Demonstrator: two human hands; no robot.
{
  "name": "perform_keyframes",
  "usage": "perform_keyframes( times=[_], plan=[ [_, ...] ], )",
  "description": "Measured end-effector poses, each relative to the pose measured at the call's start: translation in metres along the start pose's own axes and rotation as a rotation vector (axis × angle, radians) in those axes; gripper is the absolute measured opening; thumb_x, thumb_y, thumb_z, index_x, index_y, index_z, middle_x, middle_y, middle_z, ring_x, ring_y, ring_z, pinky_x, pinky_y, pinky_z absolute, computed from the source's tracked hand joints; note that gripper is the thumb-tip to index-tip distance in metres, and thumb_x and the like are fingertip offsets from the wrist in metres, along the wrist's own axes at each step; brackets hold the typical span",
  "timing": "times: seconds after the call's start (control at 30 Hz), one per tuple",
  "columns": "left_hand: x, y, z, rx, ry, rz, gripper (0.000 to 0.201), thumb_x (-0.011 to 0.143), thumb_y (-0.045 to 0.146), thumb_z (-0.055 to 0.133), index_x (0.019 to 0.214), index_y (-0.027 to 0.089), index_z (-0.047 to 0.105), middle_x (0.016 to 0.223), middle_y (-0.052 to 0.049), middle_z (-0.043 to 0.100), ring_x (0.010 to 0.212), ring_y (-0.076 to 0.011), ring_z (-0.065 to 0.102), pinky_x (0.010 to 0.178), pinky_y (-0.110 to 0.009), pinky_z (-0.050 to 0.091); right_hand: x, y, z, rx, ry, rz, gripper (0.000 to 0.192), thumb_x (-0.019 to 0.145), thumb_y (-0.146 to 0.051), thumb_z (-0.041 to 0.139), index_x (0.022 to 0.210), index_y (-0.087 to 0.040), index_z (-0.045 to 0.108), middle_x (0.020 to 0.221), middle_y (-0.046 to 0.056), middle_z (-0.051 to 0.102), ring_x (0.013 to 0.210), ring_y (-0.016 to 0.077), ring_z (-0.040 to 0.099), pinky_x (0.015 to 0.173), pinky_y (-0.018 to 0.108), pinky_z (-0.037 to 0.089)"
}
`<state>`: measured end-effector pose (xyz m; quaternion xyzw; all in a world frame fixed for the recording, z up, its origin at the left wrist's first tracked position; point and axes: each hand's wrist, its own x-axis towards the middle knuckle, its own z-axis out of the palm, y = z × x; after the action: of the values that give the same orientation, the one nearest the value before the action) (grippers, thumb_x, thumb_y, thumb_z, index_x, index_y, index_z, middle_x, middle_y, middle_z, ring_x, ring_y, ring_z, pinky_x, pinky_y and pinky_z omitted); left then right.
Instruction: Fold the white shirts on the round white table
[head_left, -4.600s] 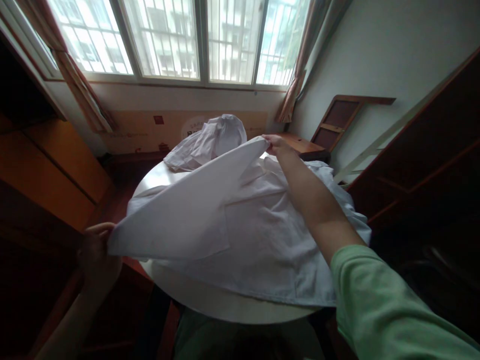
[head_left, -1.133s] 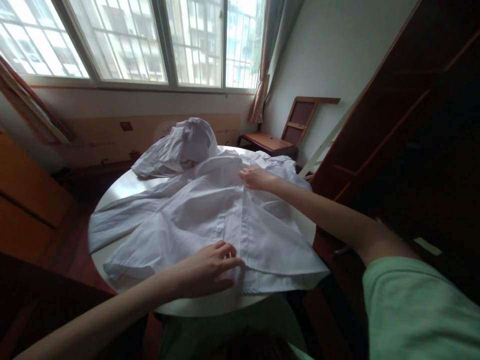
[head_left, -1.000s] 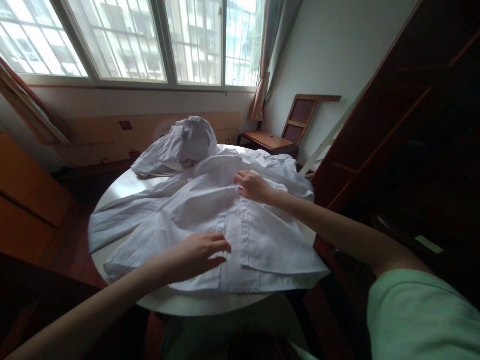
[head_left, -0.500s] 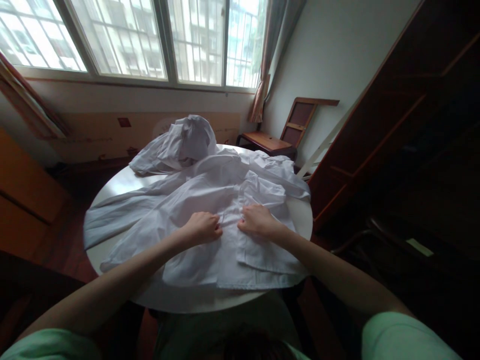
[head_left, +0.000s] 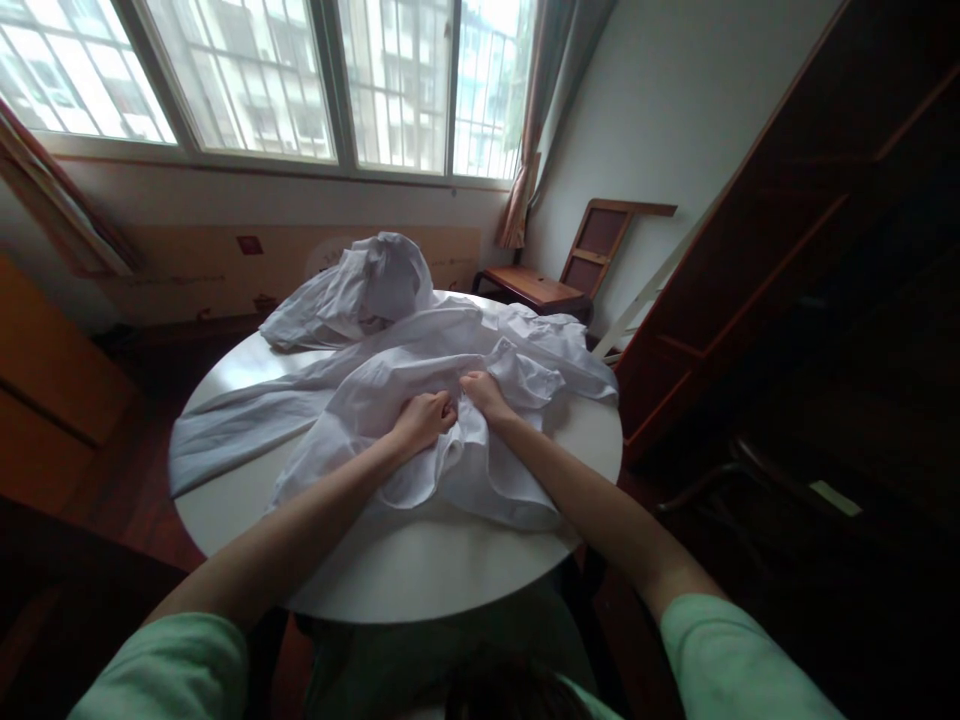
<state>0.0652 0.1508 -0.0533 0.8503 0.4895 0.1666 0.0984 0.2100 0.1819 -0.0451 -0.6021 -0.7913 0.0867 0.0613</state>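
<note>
Round white table (head_left: 420, 570) under a wide barred window (head_left: 247, 80), curtain (head_left: 529, 120) at its right end, cardboard sheet (head_left: 195, 270) leaning on the wall below. Folded wooden chair (head_left: 577, 260) against the right wall, dark wood cabinet (head_left: 810, 260) beside it. Second crumpled white garment (head_left: 352, 290) sits at the table's far edge. White shirt (head_left: 465, 470) lies across the middle of the table, one sleeve trailing left. Left hand (head_left: 421, 420) is fisted around a bunch of shirt fabric; right hand (head_left: 481, 392) pinches the cloth just beside it, knuckles nearly touching. Half a second ago both hands sat lower on a flatter shirt; now they are farther up, the fabric is gathered and lifted, and the near hem has pulled back, baring more tabletop.
</note>
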Motion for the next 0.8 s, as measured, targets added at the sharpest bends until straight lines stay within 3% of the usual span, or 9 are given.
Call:
perform_keyframes(
  times=[0.1, 0.2, 0.3, 0.43, 0.53, 0.63, 0.8],
  plan=[
    [-0.003, -0.007, 0.001, -0.114, 0.074, 0.023, 0.021, 0.081, 0.028, 0.043, 0.075, 0.014, 0.057, 0.067, -0.003, 0.059, 0.06, -0.0134, 0.05, 0.055, -0.024, 0.03, -0.009, -0.001, 0.002, 0.184, 0.086, 0.12, 0.034, 0.08, -0.02, 0.03, 0.084, -0.009, 0.061, 0.071, 0.005, 0.06, 0.055, 0.0116, 0.05, 0.045, 0.02, 0.033],
    [-0.003, -0.012, -0.002, -0.199, 0.1, -0.018, 0.02, 0.078, 0.028, 0.046, 0.065, 0.015, 0.054, 0.058, 0.001, 0.051, 0.055, -0.0108, 0.043, 0.052, -0.023, 0.025, -0.019, 0.0, -0.004, 0.36, -0.002, 0.166, 0.022, 0.075, -0.025, 0.042, 0.069, -0.012, 0.06, 0.056, 0.0, 0.053, 0.048, 0.0092, 0.043, 0.043, 0.021, 0.027],
    [-0.001, -0.013, -0.01, -0.166, 0.125, -0.052, 0.021, 0.074, 0.032, 0.051, 0.06, 0.016, 0.053, 0.054, 0.002, 0.047, 0.052, -0.0105, 0.04, 0.051, -0.024, 0.022, -0.03, 0.001, -0.015, 0.244, -0.126, 0.056, 0.018, 0.07, -0.029, 0.052, 0.062, -0.014, 0.059, 0.053, -0.001, 0.051, 0.048, 0.0093, 0.043, 0.044, 0.021, 0.026],
    [0.0, -0.011, -0.018, -0.182, 0.051, -0.1, 0.027, 0.075, 0.034, 0.05, 0.054, 0.016, 0.051, 0.05, 0.002, 0.043, 0.051, -0.0108, 0.039, 0.051, -0.024, 0.021, -0.042, -0.002, -0.026, 0.157, -0.165, -0.053, 0.014, 0.069, -0.027, 0.054, 0.064, -0.015, 0.061, 0.057, 0.0, 0.056, 0.052, 0.0096, 0.047, 0.048, 0.021, 0.028],
    [-0.001, -0.007, -0.013, -0.238, 0.049, -0.099, 0.035, 0.079, 0.043, 0.046, 0.057, 0.016, 0.052, 0.052, 0.002, 0.046, 0.052, -0.0112, 0.042, 0.05, -0.024, 0.023, -0.046, -0.003, -0.026, 0.207, -0.178, -0.043, 0.015, 0.071, -0.024, 0.052, 0.065, -0.015, 0.062, 0.056, 0.0, 0.057, 0.051, 0.0094, 0.048, 0.048, 0.021, 0.028],
    [-0.003, -0.002, -0.005, -0.16, 0.064, -0.103, 0.041, 0.077, 0.054, 0.047, 0.063, 0.016, 0.056, 0.056, 0.0, 0.051, 0.053, -0.0129, 0.045, 0.05, -0.024, 0.024, -0.045, -0.003, -0.023, 0.195, -0.144, -0.039, 0.015, 0.072, -0.024, 0.052, 0.065, -0.015, 0.062, 0.057, 0.001, 0.057, 0.052, 0.0102, 0.048, 0.05, 0.022, 0.028],
    [-0.003, 0.003, -0.006, 0.025, -0.05, -0.064, 0.035, 0.072, 0.052, 0.056, 0.072, 0.018, 0.06, 0.065, -0.004, 0.06, 0.06, -0.0181, 0.054, 0.053, -0.025, 0.029, -0.043, -0.004, -0.024, 0.174, -0.029, 0.071, 0.015, 0.075, -0.025, 0.052, 0.071, -0.015, 0.063, 0.068, 0.004, 0.061, 0.058, 0.0118, 0.048, 0.053, 0.023, 0.027]
  ],
)
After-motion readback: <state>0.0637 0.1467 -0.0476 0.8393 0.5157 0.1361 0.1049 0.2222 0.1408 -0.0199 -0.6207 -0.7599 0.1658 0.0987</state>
